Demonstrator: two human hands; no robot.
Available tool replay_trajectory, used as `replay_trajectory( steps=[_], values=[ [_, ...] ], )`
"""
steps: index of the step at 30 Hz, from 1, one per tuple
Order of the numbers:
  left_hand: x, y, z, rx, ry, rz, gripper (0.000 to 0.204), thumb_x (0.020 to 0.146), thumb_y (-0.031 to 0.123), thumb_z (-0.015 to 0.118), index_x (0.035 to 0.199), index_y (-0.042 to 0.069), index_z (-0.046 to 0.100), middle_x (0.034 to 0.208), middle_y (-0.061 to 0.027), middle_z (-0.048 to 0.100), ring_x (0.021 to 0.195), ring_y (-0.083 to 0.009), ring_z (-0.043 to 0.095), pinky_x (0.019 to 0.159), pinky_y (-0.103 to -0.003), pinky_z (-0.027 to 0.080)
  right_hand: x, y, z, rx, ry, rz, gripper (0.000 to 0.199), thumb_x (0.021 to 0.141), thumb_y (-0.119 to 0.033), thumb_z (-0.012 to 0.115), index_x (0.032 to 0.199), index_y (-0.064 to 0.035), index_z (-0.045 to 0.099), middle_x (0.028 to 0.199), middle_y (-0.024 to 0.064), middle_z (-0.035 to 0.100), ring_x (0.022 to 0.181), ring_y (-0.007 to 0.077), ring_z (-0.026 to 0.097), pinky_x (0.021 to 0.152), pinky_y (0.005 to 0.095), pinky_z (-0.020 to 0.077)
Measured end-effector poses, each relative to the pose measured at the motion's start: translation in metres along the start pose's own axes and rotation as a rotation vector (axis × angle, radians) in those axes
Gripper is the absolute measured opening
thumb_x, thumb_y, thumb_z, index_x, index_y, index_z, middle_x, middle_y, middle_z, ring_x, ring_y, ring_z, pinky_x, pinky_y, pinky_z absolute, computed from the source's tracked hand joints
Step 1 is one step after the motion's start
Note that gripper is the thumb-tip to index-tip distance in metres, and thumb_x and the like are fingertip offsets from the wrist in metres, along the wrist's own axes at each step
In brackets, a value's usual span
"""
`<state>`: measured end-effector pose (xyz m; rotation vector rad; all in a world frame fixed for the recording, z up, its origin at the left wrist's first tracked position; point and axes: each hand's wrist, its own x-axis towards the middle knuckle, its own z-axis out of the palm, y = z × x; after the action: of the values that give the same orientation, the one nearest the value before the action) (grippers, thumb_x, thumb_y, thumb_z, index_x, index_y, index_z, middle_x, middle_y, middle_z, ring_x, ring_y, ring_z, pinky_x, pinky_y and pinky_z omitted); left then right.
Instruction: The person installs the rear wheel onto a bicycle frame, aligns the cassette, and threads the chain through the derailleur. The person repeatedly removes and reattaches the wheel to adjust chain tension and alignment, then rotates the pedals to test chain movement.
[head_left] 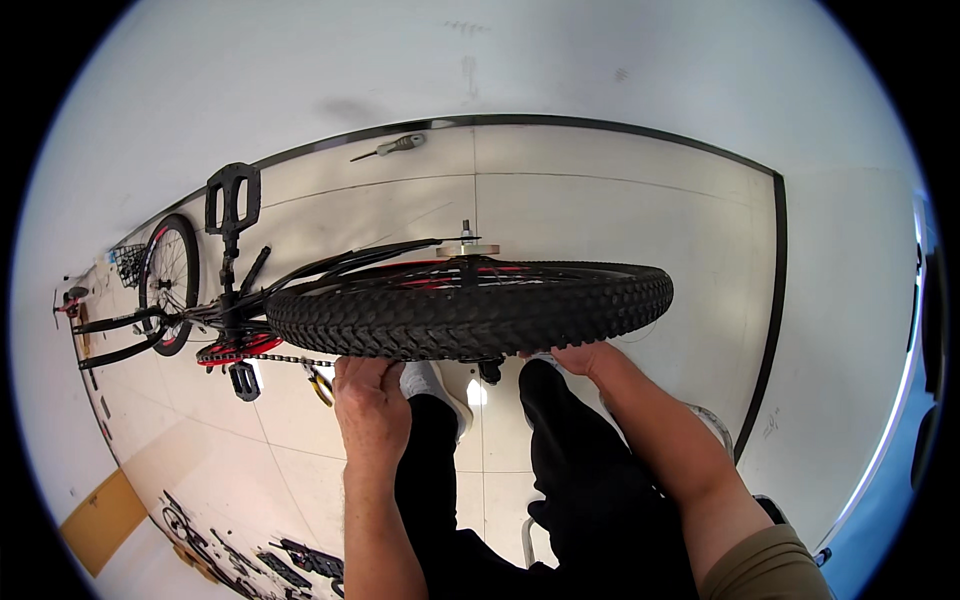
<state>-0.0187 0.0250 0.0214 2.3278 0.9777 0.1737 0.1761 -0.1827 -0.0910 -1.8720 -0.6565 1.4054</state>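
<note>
A black bicycle stretches across the view, its knobbly rear tyre point(480, 315) nearest to me and its red-lined rim partly visible above the tread. My left hand point(372, 400) is closed just below the tyre's left part, where the bicycle chain point(300, 359) runs in to the fingertips; what they grip is hidden. On the other side, my right hand point(585, 358) reaches to the tyre's lower right edge, most of its fingers hidden behind it. Below the tyre, between my hands, a small black part point(489, 371) sticks out. A threaded axle end point(466, 228) shows above the wheel.
Pedals point(232, 199) jut from the crank beside a red chainring point(265, 344). Farther left are the fork point(120, 322) and a loose wheel point(168, 278). A screwdriver point(400, 144) lies by the far wall. Assorted bike parts point(300, 560) and a cardboard piece point(105, 515) are at lower left.
</note>
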Motion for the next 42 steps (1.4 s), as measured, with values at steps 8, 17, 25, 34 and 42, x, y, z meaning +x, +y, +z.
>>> replay_trajectory(
  steps=[8, 17, 25, 34, 42],
  values=[
    [-0.001, 0.014, 0.008, 0.113, -0.092, 0.084, 0.026, 0.079, -0.003, 0.078, 0.104, 0.001, 0.075, 0.117, -0.0173, 0.071, 0.114, -0.0414, 0.062, 0.098, -0.049, 0.05, 0.01, 0.024, 0.016, -0.206, 0.048, -0.147, 0.027, 0.094, -0.021, 0.068, 0.118, -0.009, 0.072, 0.121, 0.0068, 0.072, 0.109, 0.0239, 0.063, 0.099, 0.0406, 0.0496],
    [0.002, 0.021, 0.009, 0.0, -0.086, 0.054, 0.021, 0.079, -0.003, 0.078, 0.099, 0.001, 0.078, 0.104, -0.0141, 0.075, 0.108, -0.0373, 0.065, 0.094, -0.046, 0.051, 0.01, 0.045, 0.023, -0.345, 0.039, -0.192, 0.029, 0.096, -0.028, 0.067, 0.119, -0.0112, 0.072, 0.123, 0.007, 0.072, 0.116, 0.026, 0.063, 0.103, 0.0422, 0.0483],
    [-0.004, 0.019, 0.007, -0.005, -0.063, 0.014, 0.017, 0.082, 0.004, 0.079, 0.098, 0.004, 0.078, 0.096, -0.0106, 0.072, 0.104, -0.0342, 0.063, 0.09, -0.046, 0.049, 0.026, 0.035, 0.038, -0.964, 0.592, -0.784, 0.038, 0.097, -0.035, 0.065, 0.131, -0.0176, 0.071, 0.135, 0.0075, 0.067, 0.128, 0.0256, 0.06, 0.109, 0.0421, 0.049],
    [-0.005, 0.016, 0.001, -0.036, -0.08, -0.033, 0.023, 0.084, 0.008, 0.077, 0.107, 0.004, 0.076, 0.107, -0.009, 0.073, 0.112, -0.0326, 0.062, 0.095, -0.047, 0.047, 0.034, 0.064, 0.062, -1.07, 0.601, -0.608, 0.042, 0.095, -0.033, 0.065, 0.134, -0.0188, 0.07, 0.146, 0.0089, 0.061, 0.133, 0.0329, 0.057, 0.116, 0.0501, 0.0425],
    [-0.005, 0.009, -0.008, -0.116, 0.0, -0.026, 0.022, 0.088, 0.005, 0.072, 0.11, 0.003, 0.074, 0.113, -0.0114, 0.073, 0.112, -0.0334, 0.064, 0.095, -0.047, 0.048, 0.048, 0.094, 0.063, -0.68, 0.174, -0.291, 0.048, 0.093, -0.034, 0.063, 0.137, -0.0137, 0.068, 0.15, 0.013, 0.058, 0.139, 0.0376, 0.05, 0.122, 0.0544, 0.0329]
  ],
)
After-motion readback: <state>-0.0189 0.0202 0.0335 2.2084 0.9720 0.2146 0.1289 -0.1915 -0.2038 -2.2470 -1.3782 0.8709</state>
